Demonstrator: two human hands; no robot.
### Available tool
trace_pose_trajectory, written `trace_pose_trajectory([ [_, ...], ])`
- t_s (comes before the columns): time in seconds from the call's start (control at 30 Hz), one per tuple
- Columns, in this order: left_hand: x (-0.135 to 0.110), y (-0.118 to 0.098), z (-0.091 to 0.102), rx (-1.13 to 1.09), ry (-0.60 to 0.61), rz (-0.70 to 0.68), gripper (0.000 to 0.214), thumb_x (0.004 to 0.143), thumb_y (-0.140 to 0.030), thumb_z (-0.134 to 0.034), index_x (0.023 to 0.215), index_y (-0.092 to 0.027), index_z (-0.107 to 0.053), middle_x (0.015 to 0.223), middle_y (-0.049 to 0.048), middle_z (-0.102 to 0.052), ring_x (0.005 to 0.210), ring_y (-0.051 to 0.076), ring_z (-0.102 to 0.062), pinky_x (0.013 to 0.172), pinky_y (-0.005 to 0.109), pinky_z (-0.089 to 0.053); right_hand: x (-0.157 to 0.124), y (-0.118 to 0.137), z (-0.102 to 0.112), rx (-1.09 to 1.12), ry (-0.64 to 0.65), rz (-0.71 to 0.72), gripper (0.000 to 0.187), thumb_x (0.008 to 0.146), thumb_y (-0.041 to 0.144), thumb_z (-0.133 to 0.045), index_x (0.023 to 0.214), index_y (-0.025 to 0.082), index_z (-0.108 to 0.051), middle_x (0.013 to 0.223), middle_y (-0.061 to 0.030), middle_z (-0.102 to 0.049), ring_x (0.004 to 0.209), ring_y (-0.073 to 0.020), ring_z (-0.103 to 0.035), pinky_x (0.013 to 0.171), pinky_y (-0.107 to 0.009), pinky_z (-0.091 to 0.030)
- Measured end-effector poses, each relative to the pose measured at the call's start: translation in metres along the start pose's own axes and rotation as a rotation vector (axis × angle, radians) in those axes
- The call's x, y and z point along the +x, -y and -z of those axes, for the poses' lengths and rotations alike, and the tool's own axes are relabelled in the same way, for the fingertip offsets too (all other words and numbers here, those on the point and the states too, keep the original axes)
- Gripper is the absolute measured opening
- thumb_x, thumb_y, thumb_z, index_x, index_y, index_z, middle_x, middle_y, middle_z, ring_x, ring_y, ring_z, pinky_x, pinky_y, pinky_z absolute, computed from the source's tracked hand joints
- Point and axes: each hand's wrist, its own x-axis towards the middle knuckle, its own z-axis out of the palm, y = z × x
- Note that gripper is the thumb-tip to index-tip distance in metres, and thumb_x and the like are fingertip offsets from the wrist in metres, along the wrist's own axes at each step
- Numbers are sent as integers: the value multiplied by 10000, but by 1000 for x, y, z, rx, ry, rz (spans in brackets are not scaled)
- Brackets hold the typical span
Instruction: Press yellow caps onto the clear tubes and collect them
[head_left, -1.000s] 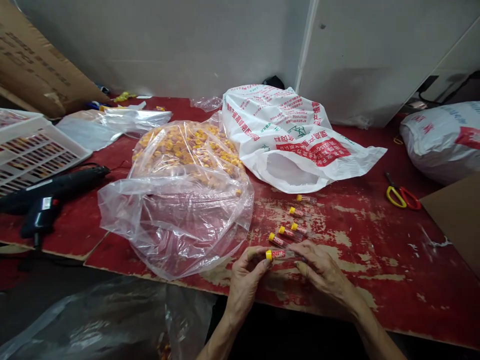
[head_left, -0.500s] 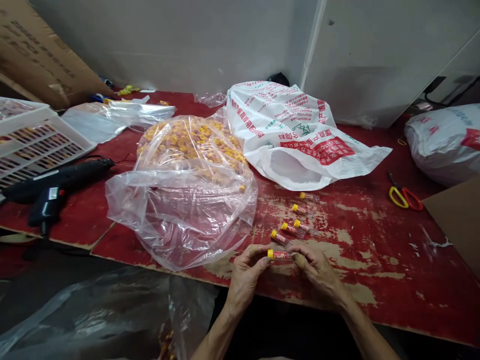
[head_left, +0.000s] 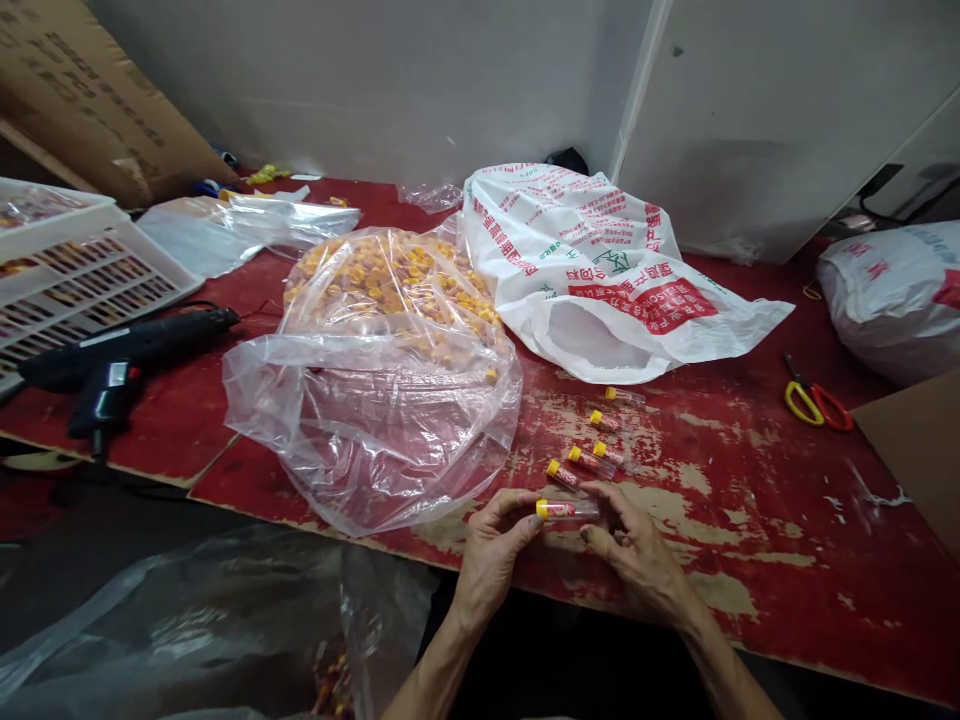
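Observation:
My left hand (head_left: 486, 555) pinches a small clear tube (head_left: 568, 510) by its yellow cap, between thumb and fingertips. Inside the tube is a red and white printed piece, and the tube lies level above the table's front edge. My right hand (head_left: 646, 558) is at the tube's clear end, thumb and forefinger apart around it; whether a finger touches the tube I cannot tell. Just beyond my hands, several similar yellow-capped tubes (head_left: 592, 461) lie on the worn red table (head_left: 757, 470).
A clear plastic bag (head_left: 390, 290) full of yellow-capped pieces lies left of centre, beside a white printed sack (head_left: 577, 230). A black heat gun (head_left: 127, 355) and white basket (head_left: 97, 270) are at left. Scissors (head_left: 814, 400) and a cardboard box (head_left: 911, 430) are at right.
My right thumb and forefinger have spread apart at the tube's clear end, so more of it shows. My left hand keeps its hold on the cap. The view has shifted slightly.

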Motion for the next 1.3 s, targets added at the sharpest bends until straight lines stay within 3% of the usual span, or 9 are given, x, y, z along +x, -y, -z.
trace_pose_trajectory([
  [0.17,0,1,0,-8,36,11,198,676,-257,-748,863,-197,-720,856,10,-648,811,145,-589,753,238,-462,-2,-3,-2,-13,-14,-52,415,909,494,-384,769,175,-609,546,24,-462,496,-126,-427,470,-224,-314],
  [0.33,1,1,0,-22,43,2,181,688,-248,-746,863,-213,-716,862,-10,-636,822,123,-575,764,212,-443,-3,-3,-3,37,-24,-19,377,868,489,-491,1063,188,-602,830,-31,-612,658,-156,-526,558,-225,-402],
  [0.47,0,3,1,3,74,-3,177,695,-239,-744,868,-213,-716,844,-14,-631,797,112,-565,740,197,-433,-3,-6,-5,4,-61,-61,482,924,524,-344,710,175,-600,556,14,-462,518,-131,-425,495,-232,-330],
  [0.53,0,3,1,10,72,-8,176,697,-234,-744,869,-211,-714,843,-14,-635,798,110,-564,743,194,-429,-4,-7,-5,21,-77,-71,478,931,516,-322,806,168,-626,554,18,-454,506,-132,-412,496,-238,-331],
  [0.63,0,4,1,-8,63,-3,179,701,-234,-741,875,-211,-710,859,-11,-642,817,116,-570,763,201,-430,-5,-5,-4,90,-68,-64,389,872,484,-481,1089,179,-585,740,-5,-562,608,-143,-484,552,-231,-385],
  [0.8,1,3,0,-19,71,0,179,693,-233,-747,867,-211,-711,848,-17,-639,796,107,-567,741,190,-429,-5,-8,-6,126,-61,-114,417,884,528,-430,731,172,-586,556,27,-440,520,-124,-409,480,-221,-326],
  [0.97,1,4,0,-18,73,7,176,703,-239,-739,875,-215,-708,860,-12,-636,802,112,-565,749,200,-429,-4,-10,-8,169,-83,-60,367,837,493,-536,1015,176,-592,816,-18,-580,657,-144,-505,557,-221,-393],
  [1.13,1,3,-1,11,80,-11,184,691,-247,-745,868,-207,-711,840,-4,-624,794,124,-561,749,215,-432,-3,-10,-7,107,-60,-78,454,897,534,-395,667,176,-552,551,23,-426,510,-122,-398,477,-224,-319],
  [1.3,1,2,-1,25,90,-6,169,716,-250,-726,879,-208,-708,865,4,-628,810,133,-564,760,226,-435,-5,-7,-3,141,-50,-69,368,869,499,-493,1041,189,-590,830,-21,-576,693,-153,-514,593,-228,-405],
])
